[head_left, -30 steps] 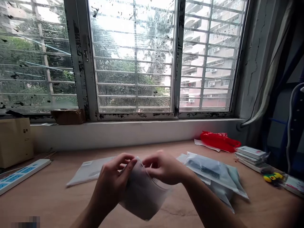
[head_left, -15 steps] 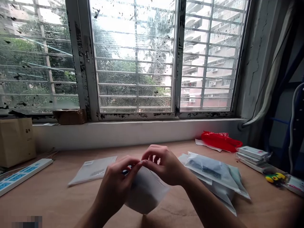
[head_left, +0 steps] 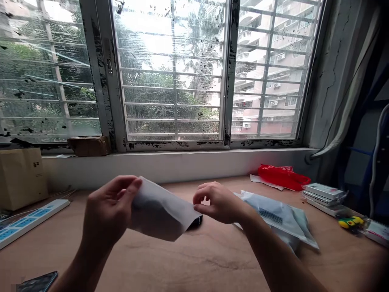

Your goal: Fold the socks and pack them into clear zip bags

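The white frosted plastic pouch (head_left: 161,213) is thin, matt and translucent. Just beside it, the pale blue-grey plastic mailer (head_left: 278,219) looks smooth with a soft sheen, and the crumpled red plastic bag (head_left: 282,177) is glossy. The light brown wooden desk (head_left: 212,263) has a smooth, satin top with faint scratches. The long white plastic power strip (head_left: 30,219) is smooth, and the tan cardboard box (head_left: 22,178) is matt. The pale window frame (head_left: 117,81) is rough with flaking black paint, and the grey plaster wall (head_left: 331,73) is coarse and cracked.

Left hand (head_left: 109,207) now holds pouch (head_left: 161,213) higher
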Tool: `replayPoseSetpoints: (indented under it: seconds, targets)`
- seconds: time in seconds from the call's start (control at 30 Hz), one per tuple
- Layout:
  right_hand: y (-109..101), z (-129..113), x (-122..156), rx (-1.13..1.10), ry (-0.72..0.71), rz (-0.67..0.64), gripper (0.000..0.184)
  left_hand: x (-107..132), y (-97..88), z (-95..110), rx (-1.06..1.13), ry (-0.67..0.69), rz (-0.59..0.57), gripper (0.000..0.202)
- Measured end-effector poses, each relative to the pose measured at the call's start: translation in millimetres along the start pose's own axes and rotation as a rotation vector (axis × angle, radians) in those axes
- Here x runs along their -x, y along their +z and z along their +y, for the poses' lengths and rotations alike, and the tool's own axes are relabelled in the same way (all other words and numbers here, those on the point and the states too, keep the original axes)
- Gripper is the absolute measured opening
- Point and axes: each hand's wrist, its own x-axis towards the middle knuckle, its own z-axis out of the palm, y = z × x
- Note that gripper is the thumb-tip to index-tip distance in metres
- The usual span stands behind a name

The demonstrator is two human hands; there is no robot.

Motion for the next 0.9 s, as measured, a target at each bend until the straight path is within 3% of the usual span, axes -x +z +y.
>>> replayPoseSetpoints:
  seconds: [0.1,0.2,0.33,0.37,0.47,0.53,0.7,0.77,0.83,0.9]
  targets:
    - [-5.9,7.9,1.6,0.006,0.030,-0.074,0.011,-7.4,-5.7,-3.5,-0.027,-0.039,0.050,0.027]
    - [-5.8,4.0,2.9,-0.005,0.077,-0.078,0.009,-2.7,-0.4,-1.6,0.009,-0.031,0.012,0.026]
    - [6.8,-12.6,1.6,-0.255,0.061,-0.081,0.064,21.5,17.4,7.4,0.069,0.012,-0.103,0.027]
    - [11.0,-16.0,0.9,-0.313,0.057,-0.109,0.066,28.0,21.2,9.1,0.077,0.033,-0.118,0.027]
    - [21.3,-19.0,-0.6,-0.361,0.077,-0.161,0.031,39.5,25.3,10.7,0.092,0.090,-0.185,0.027]
    - [24.0,-15.9,-0.6,-0.345,0.096,-0.151,0.016,37.7,21.6,10.5,0.077,0.106,-0.309,0.026]
    - [21.6,-9.6,0.4,-0.347,0.101,-0.117,0.015,19.5,10.2,11.7,0.011,0.068,-0.825,0.044]
    - [21.4,-10.5,-0.1,-0.352,0.086,-0.110,0.014,17.0,10.9,11.3,-0.008,0.041,-0.959,0.023]
    - [22.5,-10.9,-1.1,-0.368,0.079,-0.098,0.014,17.6,13.0,9.2,-0.039,0.057,-0.964,0.006]
    - [24.0,-8.6,-2.1,-0.398,0.091,-0.097,0.019,18.6,13.8,6.3,-0.035,0.078,-0.893,0.006]
